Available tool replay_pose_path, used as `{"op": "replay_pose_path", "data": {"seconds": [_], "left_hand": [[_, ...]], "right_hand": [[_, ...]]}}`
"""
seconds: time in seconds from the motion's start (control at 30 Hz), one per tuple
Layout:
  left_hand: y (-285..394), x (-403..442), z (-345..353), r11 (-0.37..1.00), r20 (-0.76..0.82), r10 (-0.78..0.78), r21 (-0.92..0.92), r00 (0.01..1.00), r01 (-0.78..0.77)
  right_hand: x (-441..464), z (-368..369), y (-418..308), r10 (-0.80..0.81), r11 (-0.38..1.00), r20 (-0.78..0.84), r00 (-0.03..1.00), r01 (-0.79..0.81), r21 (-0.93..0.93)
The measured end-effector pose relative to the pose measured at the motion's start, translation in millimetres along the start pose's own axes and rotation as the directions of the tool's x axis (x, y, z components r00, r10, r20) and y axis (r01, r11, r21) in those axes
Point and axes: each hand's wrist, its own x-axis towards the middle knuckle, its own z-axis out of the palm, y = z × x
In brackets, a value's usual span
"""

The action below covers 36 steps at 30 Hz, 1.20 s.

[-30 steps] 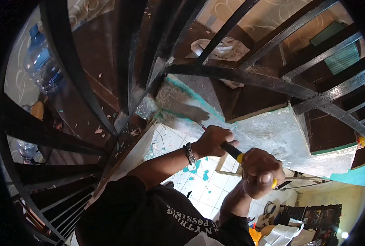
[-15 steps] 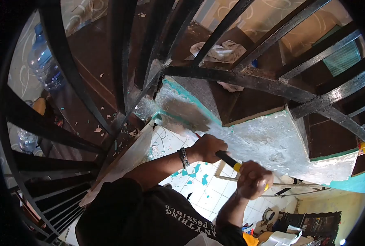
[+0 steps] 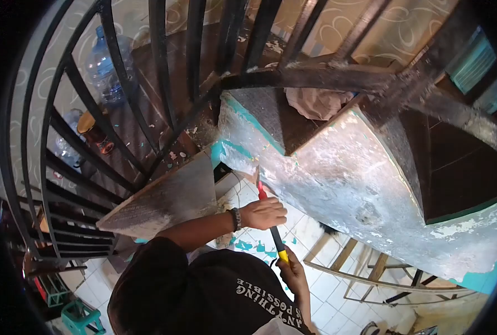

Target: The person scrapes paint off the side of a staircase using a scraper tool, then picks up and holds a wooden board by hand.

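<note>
My left hand (image 3: 264,213), with a dark bracelet at the wrist, is closed around the upper shaft of a long-handled scraper (image 3: 276,238). Lower down, my right hand (image 3: 294,273) grips its handle near the yellow band. The scraper's red neck points up and away from me, and its thin blade lies against or very near the lower edge of the stair's side wall (image 3: 338,178); exact contact is unclear. That wall is patchy grey-white, with turquoise paint left along its upper left edge.
A dark metal railing (image 3: 315,78) curves across the top and left. Behind it are a large water bottle (image 3: 104,70), a jar (image 3: 95,134) and a crumpled cloth (image 3: 317,102). Turquoise flakes (image 3: 248,245) lie on the white tiles far below. A green stool (image 3: 82,317) stands lower left.
The scraper has swung steeper, and its red neck and blade now show. My right hand has dropped down and left; my left hand is slightly lower. The whole view has shifted.
</note>
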Motion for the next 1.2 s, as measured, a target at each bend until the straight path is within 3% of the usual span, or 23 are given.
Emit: {"op": "replay_pose_path", "data": {"seconds": [0.03, 0.07, 0.1, 0.13, 0.17, 0.2, 0.23, 0.27, 0.3, 0.37, 0.43, 0.5, 0.63, 0.7, 0.8, 1.03, 1.1, 1.2], "left_hand": [[7.0, -1.7, -2.4, 1.0, 0.01, -0.014, 0.014, 1.0, 0.014], [14.7, -5.7, -4.7, 0.994, -0.217, -0.087, 0.048, 0.972, 0.1], [24.1, -11.5, -8.4, 0.98, -0.435, -0.141, 0.064, 0.889, 0.187], [36.1, -20.2, -16.9, 0.952, -0.34, -0.295, -0.022, 0.893, 0.306], [43.5, -26.1, -10.8, 0.947, -0.338, -0.305, -0.012, 0.89, 0.32], [50.6, -30.4, -2.6, 0.857, -0.471, -0.5, -0.149, 0.727, 0.494], [55.3, -35.0, 3.8, 0.727, -0.559, -0.66, -0.308, 0.502, 0.614], [57.1, -41.0, 7.6, 0.647, -0.487, -0.739, -0.318, 0.466, 0.693], [52.4, -45.4, 15.4, 0.64, -0.497, -0.74, -0.314, 0.453, 0.701], [32.1, -52.6, 30.9, 0.605, -0.545, -0.769, -0.453, 0.334, 0.654], [4.4, -58.1, 16.2, 0.592, -0.552, -0.764, -0.393, 0.335, 0.703], [-35.4, -66.6, 10.2, 0.502, -0.537, -0.813, -0.449, 0.226, 0.739], [-93.2, -70.7, 10.2, 0.468, -0.44, -0.874, -0.648, 0.205, 0.601], [-107.7, -69.7, 14.6, 0.546, -0.426, -0.829, -0.473, 0.363, 0.691], [-112.1, -67.7, 28.2, 0.603, -0.516, -0.77, -0.393, 0.376, 0.694], [-100.0, -79.6, 11.1, 0.589, -0.434, -0.796, -0.389, 0.423, 0.708], [-102.4, -85.7, 7.9, 0.623, -0.483, -0.735, -0.207, 0.475, 0.754], [-107.6, -94.4, 5.9, 0.666, -0.476, -0.715, -0.241, 0.513, 0.706]], "right_hand": [[5.1, -6.0, 4.5, 0.039, 0.999, 0.005, 0.999, -0.039, 0.021], [9.7, -11.4, 11.0, 0.031, 0.999, 0.026, 0.999, -0.032, 0.027], [13.5, -16.3, 17.1, -0.082, 0.996, 0.036, 0.996, 0.083, -0.023], [16.7, -20.3, 21.3, -0.195, 0.977, 0.049, 0.98, 0.198, -0.072], [18.8, -23.6, 22.9, -0.199, 0.977, 0.067, 0.978, 0.203, -0.068], [20.9, -25.8, 20.7, -0.22, 0.973, 0.088, 0.972, 0.225, -0.053], [23.0, -27.1, 16.1, -0.24, 0.968, 0.11, 0.964, 0.246, -0.04], [21.9, -28.6, 8.2, -0.214, 0.976, 0.127, 0.969, 0.217, -0.008], [23.4, -30.2, 6.2, -0.219, 0.975, 0.144, 0.965, 0.223, -0.013], [26.6, -35.0, 3.2, -0.156, 0.986, 0.173, 0.972, 0.144, 0.078], [31.1, -42.4, 5.5, -0.182, 0.983, 0.194, 0.964, 0.172, 0.069], [35.3, -49.0, 9.3, -0.206, 0.978, 0.21, 0.956, 0.197, 0.063], [37.4, -53.9, 16.0, -0.224, 0.975, 0.188, 0.956, 0.222, 0.033], [35.2, -51.6, 14.6, -0.237, 0.97, 0.164, 0.958, 0.243, -0.021], [24.9, -41.6, 3.7, -0.143, 0.989, 0.11, 0.984, 0.147, -0.024], [22.0, -10.7, 2.7, -0.135, 0.988, 0.023, 0.991, 0.137, -0.072], [23.7, -2.6, 0.5, -0.164, 0.984, 0.01, 0.986, 0.164, -0.072], [22.1, 4.0, -4.4, -0.169, 0.984, -0.03, 0.985, 0.168, -0.052]]}}
